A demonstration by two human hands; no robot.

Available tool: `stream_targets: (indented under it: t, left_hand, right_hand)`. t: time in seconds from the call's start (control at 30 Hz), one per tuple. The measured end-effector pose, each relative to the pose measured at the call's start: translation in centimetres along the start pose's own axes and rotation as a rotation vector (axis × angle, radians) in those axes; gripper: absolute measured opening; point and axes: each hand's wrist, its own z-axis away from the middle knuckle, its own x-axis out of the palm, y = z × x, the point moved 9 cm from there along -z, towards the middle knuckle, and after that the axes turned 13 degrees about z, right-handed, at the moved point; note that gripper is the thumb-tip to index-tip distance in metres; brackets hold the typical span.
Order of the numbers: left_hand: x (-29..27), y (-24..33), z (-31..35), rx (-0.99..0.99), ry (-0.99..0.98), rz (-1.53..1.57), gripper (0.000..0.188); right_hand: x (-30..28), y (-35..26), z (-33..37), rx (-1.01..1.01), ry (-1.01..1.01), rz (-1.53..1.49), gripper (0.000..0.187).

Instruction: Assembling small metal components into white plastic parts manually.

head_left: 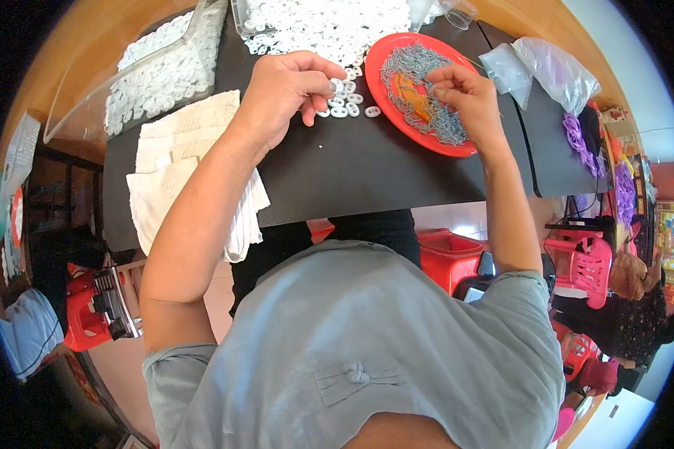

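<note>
My left hand (288, 86) is closed in a pinch above the dark table, with a small white oval piece (336, 87) at its fingertips. Just beyond and beside it lie several loose white oval pieces with holes (353, 109). My right hand (468, 101) hovers over the right side of a round red plate (457, 148), thumb and fingers pinched together. What sits between those fingers, if anything, is too small to make out. Small thin grey pieces (419, 60) cover much of the plate, around an orange patch or item (410, 96) in its middle.
A clear bin of white pieces (165, 82) stands at the far left. More white pieces (329, 22) are heaped at the back. Folded cream cloths (180, 142) hang over the near edge. Clear plastic bags (558, 71) and purple cord (579, 142) lie right. Below is a red bin (449, 258).
</note>
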Motion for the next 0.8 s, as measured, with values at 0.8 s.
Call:
stream_targets:
  t: [0.8]
  left_hand:
    - [2.2, 3.8, 1.7, 0.524, -0.057, -0.406, 0.008]
  right_hand:
    - [6.3, -9.9, 0.0, -0.051, -0.109, -0.413, 0.014]
